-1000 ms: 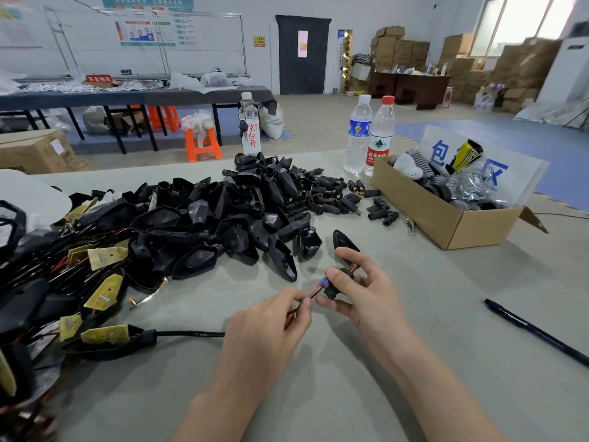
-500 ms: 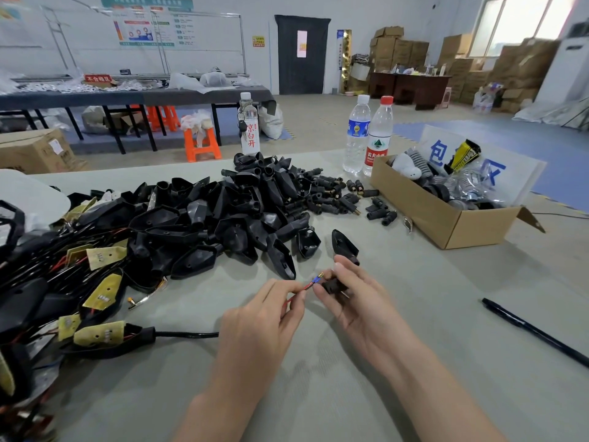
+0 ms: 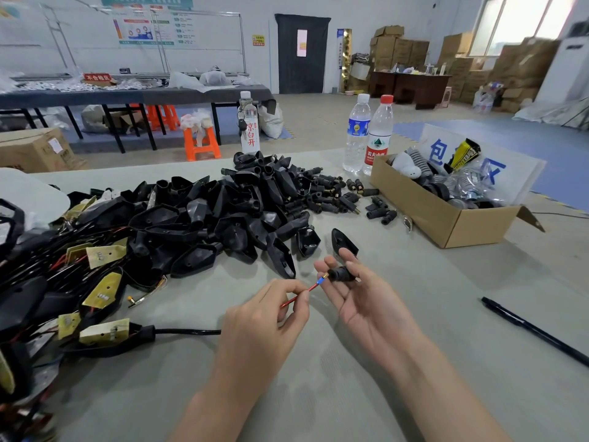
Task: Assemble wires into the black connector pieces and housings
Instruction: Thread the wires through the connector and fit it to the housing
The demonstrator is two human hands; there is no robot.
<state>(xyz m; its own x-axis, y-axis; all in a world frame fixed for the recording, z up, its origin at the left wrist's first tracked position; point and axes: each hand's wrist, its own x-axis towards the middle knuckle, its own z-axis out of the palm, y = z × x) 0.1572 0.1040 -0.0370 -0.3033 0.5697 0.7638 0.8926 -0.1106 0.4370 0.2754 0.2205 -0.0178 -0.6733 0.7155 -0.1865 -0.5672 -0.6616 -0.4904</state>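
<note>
Left hand (image 3: pixel 264 323) pinching the red wire (image 3: pixel 294 298) between thumb and forefinger, its blue-and-brass terminal tip right at the mouth of the black connector piece (image 3: pixel 341 273). That piece sits gripped between the thumb and fingers of the right hand (image 3: pixel 366 307), just above the table (image 3: pixel 318 393). And there's the change: a second ago that right hand was knuckles-up over the connector, and now it has rolled palm-up, opening in plain sight. The blue sleeve is exposed, so the terminal looks lined up but not seated. Behind, the pile of black housings (image 3: pixel 223 218) waits. Reading outward: a bottle (image 3: pixel 249 129) hand-marked in red, seemingly "京白开"; a red-labelled bottle (image 3: pixel 379 138), "农夫山泉"; a sign (image 3: pixel 497 167) with blue "包" and "区"; a far red placard (image 3: pixel 97 77), "不合格区".
</note>
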